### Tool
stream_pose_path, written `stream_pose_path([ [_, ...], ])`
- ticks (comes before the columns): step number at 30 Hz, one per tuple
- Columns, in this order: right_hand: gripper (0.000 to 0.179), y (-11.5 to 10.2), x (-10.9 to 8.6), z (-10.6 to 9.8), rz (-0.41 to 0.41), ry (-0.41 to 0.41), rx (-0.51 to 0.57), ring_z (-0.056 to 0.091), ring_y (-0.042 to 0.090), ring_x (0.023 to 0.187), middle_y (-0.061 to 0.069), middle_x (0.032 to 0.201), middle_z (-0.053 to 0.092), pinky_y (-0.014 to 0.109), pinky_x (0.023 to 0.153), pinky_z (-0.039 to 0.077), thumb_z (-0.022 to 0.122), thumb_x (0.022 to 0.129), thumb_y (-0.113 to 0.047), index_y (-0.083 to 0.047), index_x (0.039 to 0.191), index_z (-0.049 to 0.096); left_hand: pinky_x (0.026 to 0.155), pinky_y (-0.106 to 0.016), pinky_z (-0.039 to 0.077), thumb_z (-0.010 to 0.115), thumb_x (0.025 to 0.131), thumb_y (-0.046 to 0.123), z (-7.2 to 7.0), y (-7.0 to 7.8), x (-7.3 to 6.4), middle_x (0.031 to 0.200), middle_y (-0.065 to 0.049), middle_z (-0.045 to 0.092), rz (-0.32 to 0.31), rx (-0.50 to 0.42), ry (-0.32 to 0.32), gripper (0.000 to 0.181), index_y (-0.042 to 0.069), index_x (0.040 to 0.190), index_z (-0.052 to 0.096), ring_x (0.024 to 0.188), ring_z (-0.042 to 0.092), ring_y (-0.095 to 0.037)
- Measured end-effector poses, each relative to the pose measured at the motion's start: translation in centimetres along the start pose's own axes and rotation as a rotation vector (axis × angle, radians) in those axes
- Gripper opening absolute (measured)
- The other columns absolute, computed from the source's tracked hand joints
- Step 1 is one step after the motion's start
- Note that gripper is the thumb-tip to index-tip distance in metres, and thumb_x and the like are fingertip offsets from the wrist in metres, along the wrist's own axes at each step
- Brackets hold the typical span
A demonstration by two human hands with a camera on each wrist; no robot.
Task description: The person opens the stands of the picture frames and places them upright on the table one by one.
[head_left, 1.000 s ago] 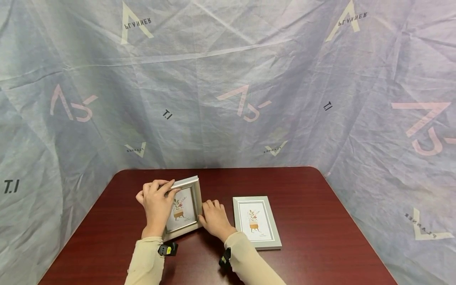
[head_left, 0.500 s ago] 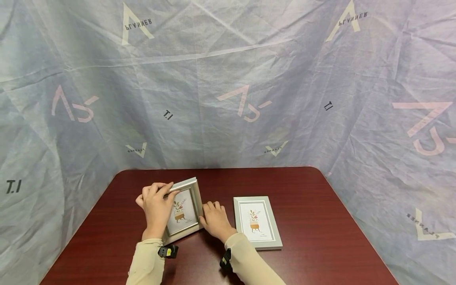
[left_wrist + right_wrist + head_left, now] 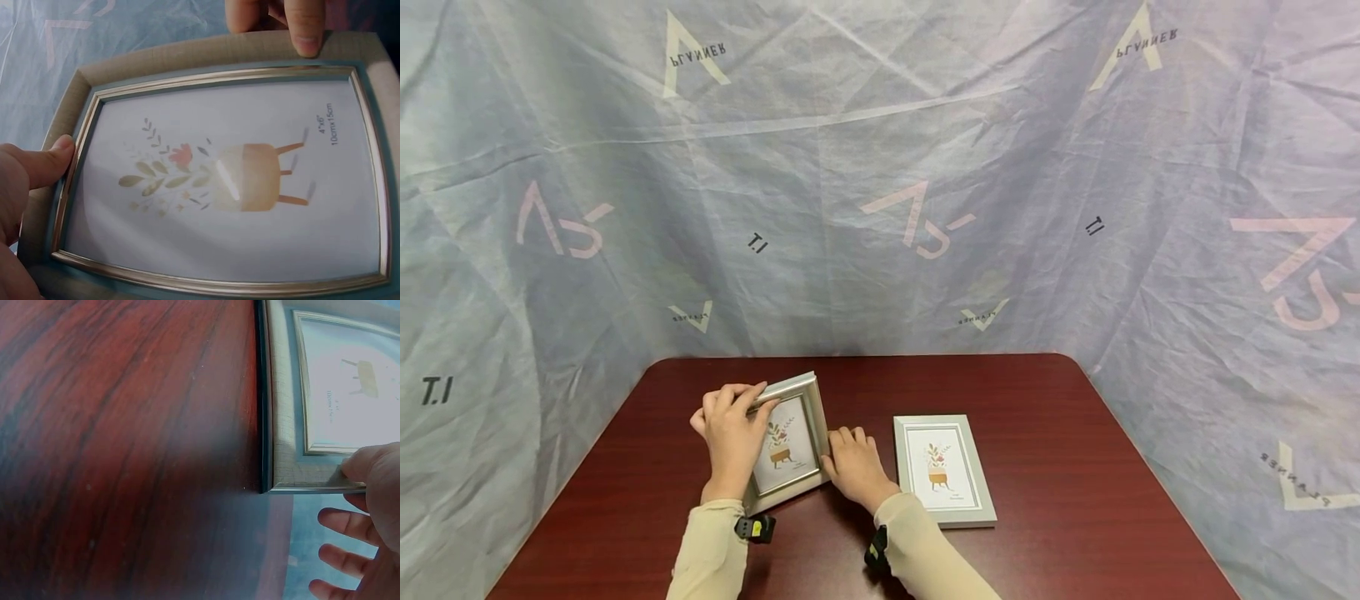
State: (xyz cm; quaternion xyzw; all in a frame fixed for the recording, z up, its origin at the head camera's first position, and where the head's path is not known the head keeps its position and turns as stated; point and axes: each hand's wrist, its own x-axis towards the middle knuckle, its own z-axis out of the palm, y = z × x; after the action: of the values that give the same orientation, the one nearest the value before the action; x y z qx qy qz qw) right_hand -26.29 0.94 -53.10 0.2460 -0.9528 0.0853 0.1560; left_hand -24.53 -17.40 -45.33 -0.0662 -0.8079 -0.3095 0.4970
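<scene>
A silver-gold picture frame (image 3: 790, 442) with a flower-pot print stands tilted back on the table, left of the middle. My left hand (image 3: 730, 442) grips its upper left edge, thumb on the front and fingers over the top. At the lower right side, my right hand (image 3: 855, 468) pinches the border; the right wrist view shows the thumb (image 3: 359, 464) on the front, with the other fingers apart below the edge. A second picture frame (image 3: 942, 471), pale silver with a similar print, lies flat and face up to the right of my right hand.
The dark red wooden table (image 3: 1060, 467) has rounded far corners. A grey printed cloth (image 3: 880, 275) hangs behind it and along both sides. Each wrist carries a black strapped camera (image 3: 756, 528).
The upright picture frame tips slightly, and both hands keep their hold on it. The whole head view shifts a little; the flat picture frame stays in place on the table.
</scene>
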Motion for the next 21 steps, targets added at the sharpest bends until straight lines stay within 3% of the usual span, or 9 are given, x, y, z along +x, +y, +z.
stream_pose_path([
  [21,0.033,0.11,0.05,0.21,-0.016,0.014,-0.005,0.054,0.026,0.104,0.005,0.115,0.061,0.038,0.083,0.044,0.059,0.099,-0.032,-0.009,0.123,0.061,0.085,-0.061,0.019,0.088,0.072,0.006,0.43,-0.56,0.13,0.096,-0.016,0.062,-0.017,-0.004,-0.01,0.034,0.0,0.103,0.076,0.093,0.046,-0.039],
])
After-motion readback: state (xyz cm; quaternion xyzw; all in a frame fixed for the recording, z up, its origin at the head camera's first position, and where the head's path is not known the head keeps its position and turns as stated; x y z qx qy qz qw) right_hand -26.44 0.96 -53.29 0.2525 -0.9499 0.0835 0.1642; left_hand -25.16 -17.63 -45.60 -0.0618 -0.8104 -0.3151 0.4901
